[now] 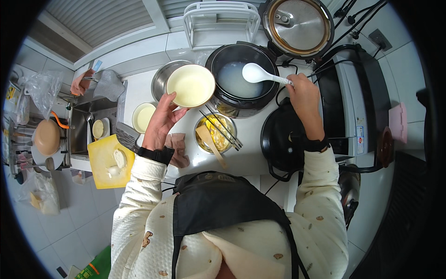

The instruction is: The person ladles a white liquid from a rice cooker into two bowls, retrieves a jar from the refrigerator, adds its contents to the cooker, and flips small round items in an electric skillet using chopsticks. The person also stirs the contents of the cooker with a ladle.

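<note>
My left hand point(163, 117) grips the lower rim of a pale yellow bowl point(191, 85), raised partly over a stainless steel bowl point(158, 82). With my right hand point(305, 99) I hold a white serving spoon point(257, 73) by its handle, its head over the open black electric pressure cooker point(240, 104). Cloudy whitish liquid point(234, 82) lies in the cooker's pot. Below the cooker, a metal bowl point(198, 142) contains cooked egg point(218, 129); a wooden spatula point(212, 146) and dark chopsticks point(223, 129) rest across it. A second pale yellow bowl point(143, 117) stands left, beside my left hand.
A yellow cutting board point(101, 167) with white pieces and a cleaver point(126, 135) lie near the sink point(80, 122). A folded cloth point(178, 150) is beside my left wrist. A black lidded pan point(282, 139) stands at right. The cooker's raised lid point(299, 26) and a white rack point(223, 45) are behind.
</note>
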Demonstrator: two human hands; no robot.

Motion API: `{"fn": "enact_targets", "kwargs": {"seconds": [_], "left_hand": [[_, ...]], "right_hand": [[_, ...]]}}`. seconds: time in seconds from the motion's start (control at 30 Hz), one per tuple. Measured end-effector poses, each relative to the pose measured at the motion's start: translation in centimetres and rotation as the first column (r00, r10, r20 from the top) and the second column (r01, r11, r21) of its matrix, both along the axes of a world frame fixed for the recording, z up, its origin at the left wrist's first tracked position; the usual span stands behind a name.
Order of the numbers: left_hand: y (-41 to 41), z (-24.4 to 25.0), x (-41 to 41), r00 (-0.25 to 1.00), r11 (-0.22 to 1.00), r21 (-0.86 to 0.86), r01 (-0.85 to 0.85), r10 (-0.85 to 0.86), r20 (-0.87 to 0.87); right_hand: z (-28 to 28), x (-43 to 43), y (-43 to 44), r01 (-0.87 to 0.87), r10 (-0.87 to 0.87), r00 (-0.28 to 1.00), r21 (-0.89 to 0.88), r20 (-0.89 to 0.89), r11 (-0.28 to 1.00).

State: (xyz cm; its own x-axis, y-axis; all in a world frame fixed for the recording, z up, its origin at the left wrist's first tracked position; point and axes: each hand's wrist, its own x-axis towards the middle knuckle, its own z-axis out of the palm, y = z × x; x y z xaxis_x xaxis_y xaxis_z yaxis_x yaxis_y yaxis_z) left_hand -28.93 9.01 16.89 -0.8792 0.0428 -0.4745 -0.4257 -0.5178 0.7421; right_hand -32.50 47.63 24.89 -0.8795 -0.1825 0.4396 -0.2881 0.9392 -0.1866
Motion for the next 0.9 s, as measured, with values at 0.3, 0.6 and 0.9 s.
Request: {"fn": "enact_targets", "kwargs": {"seconds": [0.3,0.6,0.9], "left_hand": [[4.2,5.2,-4.5,0.996,0.979,-0.199,0.041,-0.055,-0.066],[7.8,6.0,-9.3,0.976,0.877,-0.460,0.139,-0.200,-0.086],[10.4,5.0,-10.8,0.941,0.729,-0.683,0.042,-0.260,-0.219]], "right_hand": [[-0.9,-0.3,-0.1,0.090,-0.093,0.995,0.079,0.038,0.993],[0.4,-0.4,0.0,0.132,-0.137,0.984,0.051,0.113,0.990],[0.6,-0.2,0.5,0.132,-0.143,0.978,0.081,0.154,0.988]]}}
